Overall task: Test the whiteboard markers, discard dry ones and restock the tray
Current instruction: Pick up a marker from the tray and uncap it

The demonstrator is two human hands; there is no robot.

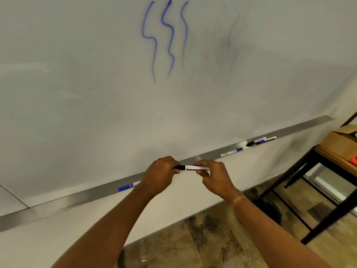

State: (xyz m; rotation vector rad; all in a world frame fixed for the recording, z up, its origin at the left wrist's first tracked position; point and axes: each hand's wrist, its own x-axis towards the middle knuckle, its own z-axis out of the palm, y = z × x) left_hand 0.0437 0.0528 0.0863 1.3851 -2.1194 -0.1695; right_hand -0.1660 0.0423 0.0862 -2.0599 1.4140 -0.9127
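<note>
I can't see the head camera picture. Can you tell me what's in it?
Two hands hold a black-capped marker sideways in front of a whiteboard: the left hand grips the cap end, the right hand the white barrel. Three wavy blue lines are drawn above, and more markers lie on the metal tray.

Your whiteboard is pale grey-white with three wavy blue lines at twelve o'clock and faint grey smudges at one. The marker you hold is white with a black cap. A blue-capped marker lies on the silver tray; at three o'clock sits a brown cardboard box.
</note>
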